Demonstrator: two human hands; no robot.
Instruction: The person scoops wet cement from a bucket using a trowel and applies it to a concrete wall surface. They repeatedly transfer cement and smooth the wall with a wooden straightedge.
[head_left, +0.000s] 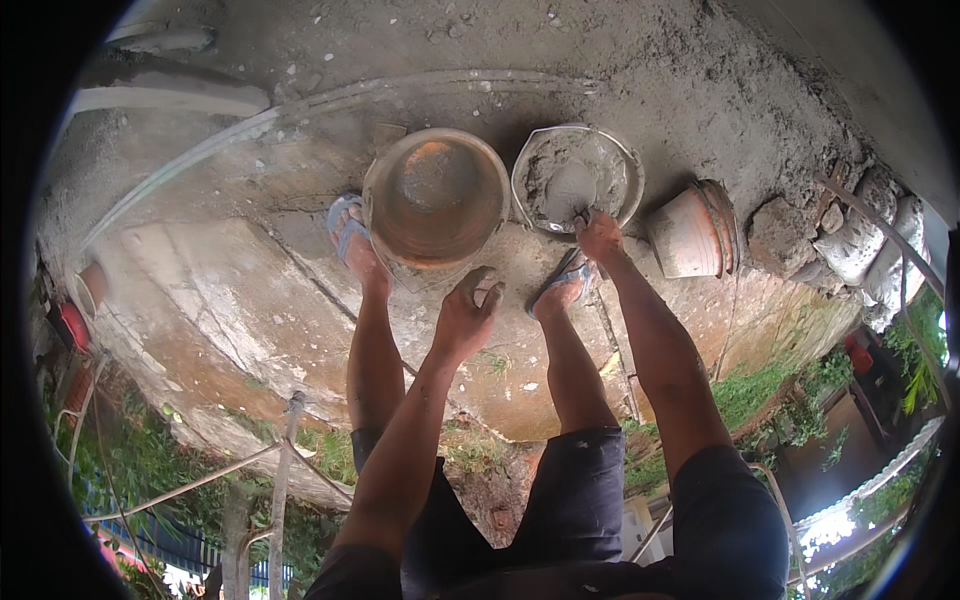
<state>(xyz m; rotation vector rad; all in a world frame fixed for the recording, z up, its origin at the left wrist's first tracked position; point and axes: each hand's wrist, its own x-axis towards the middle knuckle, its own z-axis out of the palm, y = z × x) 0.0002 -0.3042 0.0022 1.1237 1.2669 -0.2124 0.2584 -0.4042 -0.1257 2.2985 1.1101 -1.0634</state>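
Observation:
A round bucket (636, 190) with a thin wire handle stands in front of my right foot, with wet grey mortar (537, 172) inside. My right hand (600, 238) is closed in a fist at its near rim. From the fist a mortar-coated trowel (572, 188) seems to reach into the mix; its handle is hidden by my fingers. My left hand (472, 310) hangs in the air with fingers loosely bent and thumb apart, holding nothing. Just beyond it sits a larger brown tub (374, 205), wet and stained with grey inside.
Stacked pots (690, 232) lie tipped on their side at the right, near a stone chunk (780, 238) and pale sacks (860, 235). A long pale pipe (215, 145) curves across the ground at the left. My sandalled feet (350, 235) flank the tub. Wooden poles (285, 470) stand nearby.

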